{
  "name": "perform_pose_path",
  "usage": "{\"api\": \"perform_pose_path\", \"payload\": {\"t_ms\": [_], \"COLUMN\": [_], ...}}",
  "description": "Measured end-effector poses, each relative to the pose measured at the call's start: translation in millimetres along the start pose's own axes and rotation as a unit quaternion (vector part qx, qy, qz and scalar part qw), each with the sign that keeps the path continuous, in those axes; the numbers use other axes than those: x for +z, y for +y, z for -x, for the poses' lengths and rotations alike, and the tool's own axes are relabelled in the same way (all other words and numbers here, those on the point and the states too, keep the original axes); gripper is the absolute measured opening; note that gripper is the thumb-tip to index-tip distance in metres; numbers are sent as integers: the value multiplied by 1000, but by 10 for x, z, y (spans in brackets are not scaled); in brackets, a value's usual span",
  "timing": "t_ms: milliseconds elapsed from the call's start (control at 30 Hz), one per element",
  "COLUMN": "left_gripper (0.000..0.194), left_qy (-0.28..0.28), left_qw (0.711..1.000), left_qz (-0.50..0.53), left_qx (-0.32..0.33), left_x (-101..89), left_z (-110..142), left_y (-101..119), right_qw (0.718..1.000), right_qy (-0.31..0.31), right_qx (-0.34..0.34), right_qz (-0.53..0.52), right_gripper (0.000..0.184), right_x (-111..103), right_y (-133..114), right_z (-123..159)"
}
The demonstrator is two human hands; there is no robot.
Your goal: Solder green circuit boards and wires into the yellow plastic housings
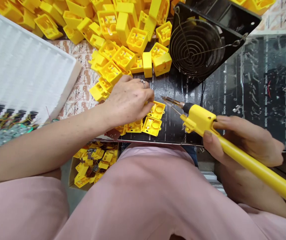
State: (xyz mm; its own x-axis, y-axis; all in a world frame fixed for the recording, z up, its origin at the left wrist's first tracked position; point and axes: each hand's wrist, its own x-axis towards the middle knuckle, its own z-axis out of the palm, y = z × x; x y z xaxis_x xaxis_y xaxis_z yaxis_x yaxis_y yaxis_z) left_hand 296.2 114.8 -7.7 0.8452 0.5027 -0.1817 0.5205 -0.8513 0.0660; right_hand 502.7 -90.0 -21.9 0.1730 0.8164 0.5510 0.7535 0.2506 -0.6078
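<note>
My right hand is wrapped round a yellow soldering gun with a solder feed. Its metal tip points left, just above the black bench surface and apart from the housings. My left hand, wearing a ring, reaches over a small group of open yellow plastic housings. Its fingers are curled at the upper right housing, and the fingertips are partly hidden. Right below that one lies another yellow housing, its round speaker grille facing up. More housings in the group are partly covered by my left hand and wrist.
A large heap of yellow housings fills the back. A black fan with a wire guard stands behind the soldering gun. At left is a white foam tray with wired green circuit boards. Below the bench edge sits a box of yellow parts.
</note>
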Motion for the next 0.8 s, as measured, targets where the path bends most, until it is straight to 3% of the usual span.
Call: {"api": "perform_pose_path", "payload": {"t_ms": [167,300,433,533,700,800], "left_gripper": [31,31,29,29,31,30], "left_qy": [11,12,-7,1,2,-1], "left_qw": [999,999,999,1000,998,996], "left_qz": [32,44,34,28,66,79], "left_qx": [-3,-23,-15,-4,17,41], "left_x": [28,23,8,9,23,57], "left_z": [22,-10,-51,-48,53,112], "left_y": [-46,-36,-7,-4,-76,-112], "right_qw": [998,995,995,998,998,998], "right_qy": [42,52,62,48,48,8], "right_qx": [-32,-74,-54,-29,-48,-65], "right_qz": [34,31,51,35,13,-2], "right_gripper": [71,71,67,65,64,66], "right_x": [54,81,82,70,9,-17], "right_y": [158,237,186,151,239,282], "right_z": [50,39,27,38,78,36]}}
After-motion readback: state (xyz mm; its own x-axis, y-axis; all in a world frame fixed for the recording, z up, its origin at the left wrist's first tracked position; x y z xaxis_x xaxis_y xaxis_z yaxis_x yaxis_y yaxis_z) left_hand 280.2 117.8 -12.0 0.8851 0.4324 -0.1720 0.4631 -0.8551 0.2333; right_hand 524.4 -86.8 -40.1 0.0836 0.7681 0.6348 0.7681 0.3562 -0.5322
